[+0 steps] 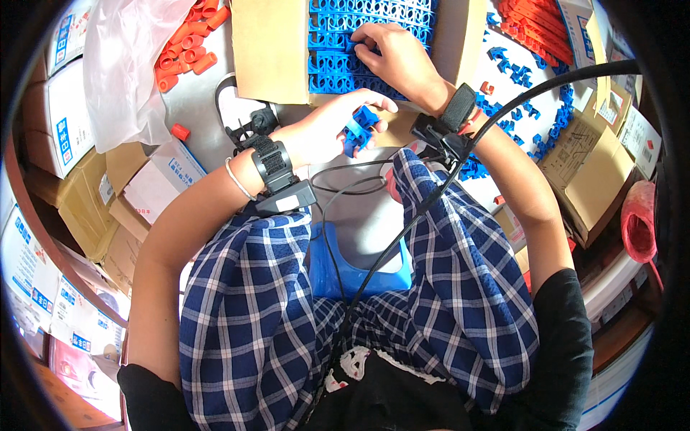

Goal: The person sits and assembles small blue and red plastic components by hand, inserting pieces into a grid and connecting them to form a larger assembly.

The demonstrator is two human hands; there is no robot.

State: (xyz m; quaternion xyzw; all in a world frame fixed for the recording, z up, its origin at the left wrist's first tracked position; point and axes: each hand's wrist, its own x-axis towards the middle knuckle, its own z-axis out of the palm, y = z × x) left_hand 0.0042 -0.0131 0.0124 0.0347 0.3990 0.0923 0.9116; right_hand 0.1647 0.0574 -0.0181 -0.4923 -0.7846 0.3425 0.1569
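Note:
My left hand (345, 126) is closed round a couple of blue plastic clips (359, 129), held just in front of an open cardboard box (269, 54). Rows of the same blue clips (334, 72) stand packed tightly inside that box. My right hand (399, 57) reaches over the box from the right. Its thumb and index finger pinch at one blue clip in the rows, which the fingers partly cover; whether the clip is lifted free I cannot make out.
Orange pipe pieces (192, 54) lie at far left beside a clear plastic bag (122, 72). Loose blue clips (514, 72) and long orange strips (535, 29) spread at right. Cartons (586, 169) stand on both sides. A black cable (546, 77) crosses my right forearm. A blue stool (359, 284) shows between my legs.

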